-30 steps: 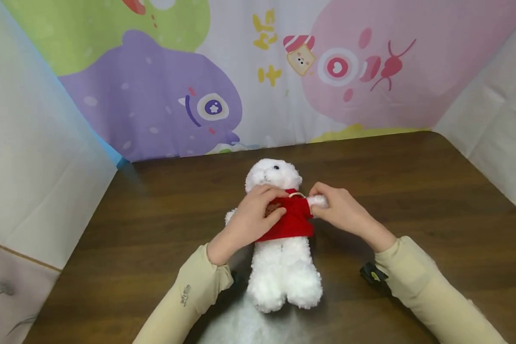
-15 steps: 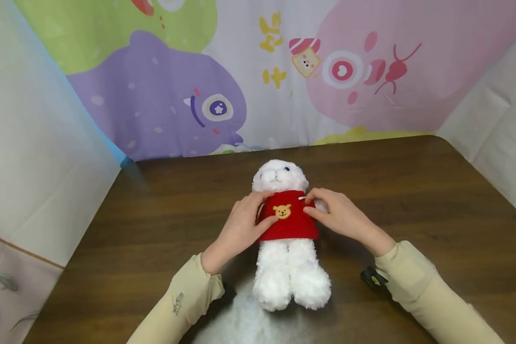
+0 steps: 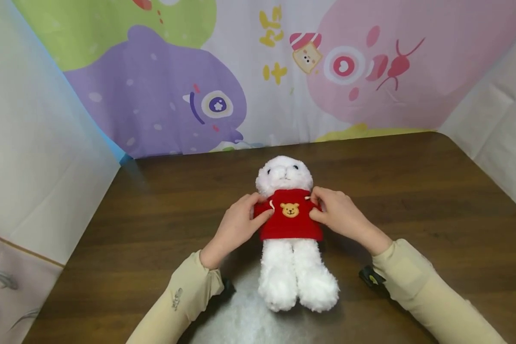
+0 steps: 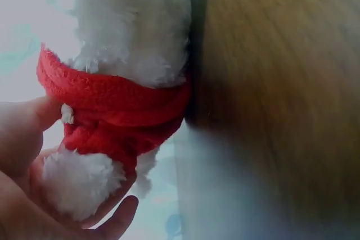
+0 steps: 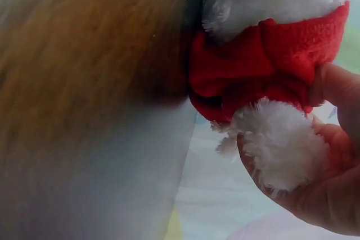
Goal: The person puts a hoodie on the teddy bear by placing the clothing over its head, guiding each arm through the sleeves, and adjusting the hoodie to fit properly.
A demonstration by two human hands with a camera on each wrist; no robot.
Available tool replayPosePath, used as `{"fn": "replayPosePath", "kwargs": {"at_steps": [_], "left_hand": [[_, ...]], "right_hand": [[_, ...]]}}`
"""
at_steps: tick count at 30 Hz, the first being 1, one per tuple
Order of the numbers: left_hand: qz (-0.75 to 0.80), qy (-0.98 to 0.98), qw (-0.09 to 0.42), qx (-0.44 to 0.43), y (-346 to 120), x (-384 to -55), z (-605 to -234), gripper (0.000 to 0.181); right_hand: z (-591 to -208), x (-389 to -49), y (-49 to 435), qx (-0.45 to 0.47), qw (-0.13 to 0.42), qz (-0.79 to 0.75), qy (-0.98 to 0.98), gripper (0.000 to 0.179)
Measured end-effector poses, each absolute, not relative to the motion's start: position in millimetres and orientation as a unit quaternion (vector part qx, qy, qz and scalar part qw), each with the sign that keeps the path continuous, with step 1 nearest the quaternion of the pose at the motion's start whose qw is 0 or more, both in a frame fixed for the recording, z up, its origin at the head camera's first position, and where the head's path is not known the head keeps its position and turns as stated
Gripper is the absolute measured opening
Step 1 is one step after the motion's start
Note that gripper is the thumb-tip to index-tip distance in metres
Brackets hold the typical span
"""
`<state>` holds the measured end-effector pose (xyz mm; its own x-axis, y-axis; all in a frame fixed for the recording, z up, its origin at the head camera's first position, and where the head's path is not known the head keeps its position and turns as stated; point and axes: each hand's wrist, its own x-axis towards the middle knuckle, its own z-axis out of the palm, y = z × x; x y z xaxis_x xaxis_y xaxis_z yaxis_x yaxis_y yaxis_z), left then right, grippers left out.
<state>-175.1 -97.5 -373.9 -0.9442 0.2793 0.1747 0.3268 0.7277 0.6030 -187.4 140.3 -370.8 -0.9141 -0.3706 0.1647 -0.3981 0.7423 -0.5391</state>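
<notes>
A white plush bear (image 3: 284,176) lies face up on the wooden table, its head away from me and its legs (image 3: 298,282) toward me. It wears a red shirt (image 3: 293,227) with a yellow bear-face patch (image 3: 290,210) and white cords at the shoulders. My left hand (image 3: 234,228) grips the bear at one side, thumb on the shirt and fingers behind the fluffy arm (image 4: 81,184). At the opposite side my right hand (image 3: 344,213) holds the other arm (image 5: 281,144) and the sleeve the same way. Both arms are mostly covered by my hands in the head view.
The dark wooden table (image 3: 163,205) reaches back to a cartoon-printed curtain (image 3: 266,105). White fabric walls (image 3: 38,143) stand at both sides. A pale grey patch (image 3: 245,315) lies on the table below the bear's feet.
My left hand has moved off the shirt's front to the bear's side, uncovering the patch. The bear has turned straighter and shifted slightly right. My right hand moved from the outstretched arm to the shoulder.
</notes>
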Motion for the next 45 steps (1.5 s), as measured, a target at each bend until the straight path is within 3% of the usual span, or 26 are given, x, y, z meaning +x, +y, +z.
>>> {"fn": "replayPosePath", "kwargs": {"at_steps": [6, 15, 22, 27, 30, 34, 37, 41, 43, 45], "left_hand": [[-0.352, -0.922, 0.048, -0.152, -98, -179, -376, 0.007], [-0.356, -0.913, 0.051, -0.191, -99, -179, -377, 0.03], [-0.278, -0.945, 0.045, -0.169, -101, -181, -375, 0.025], [-0.29, -0.943, 0.01, -0.164, -106, -181, -369, 0.032], [-0.306, -0.94, 0.035, -0.144, -114, -175, -356, 0.035], [-0.34, -0.929, 0.095, -0.11, -127, -160, -340, 0.018], [-0.338, -0.934, 0.033, -0.114, -133, -149, -338, 0.013], [-0.285, -0.94, -0.12, -0.141, -133, -140, -350, 0.028], [-0.28, -0.937, -0.151, -0.141, -128, -140, -361, 0.033], [-0.303, -0.932, -0.149, -0.127, -122, -139, -370, 0.035]], "right_hand": [[-369, -190, 142, 0.202, 0.019, 0.311, -0.928, 0.018], [-369, -188, 144, 0.246, 0.002, 0.298, -0.922, 0.034], [-365, -190, 141, 0.236, -0.006, 0.247, -0.94, 0.029], [-368, -190, 148, 0.215, -0.055, 0.299, -0.928, 0.035], [-364, -188, 156, 0.188, -0.07, 0.337, -0.92, 0.043], [-354, -182, 169, 0.134, -0.032, 0.343, -0.929, 0.042], [-345, -175, 177, 0.106, -0.039, 0.33, -0.937, 0.031], [-345, -166, 177, 0.118, -0.152, 0.309, -0.931, 0.039], [-350, -163, 171, 0.116, -0.213, 0.321, -0.916, 0.046], [-359, -161, 164, 0.104, -0.247, 0.342, -0.901, 0.055]]}}
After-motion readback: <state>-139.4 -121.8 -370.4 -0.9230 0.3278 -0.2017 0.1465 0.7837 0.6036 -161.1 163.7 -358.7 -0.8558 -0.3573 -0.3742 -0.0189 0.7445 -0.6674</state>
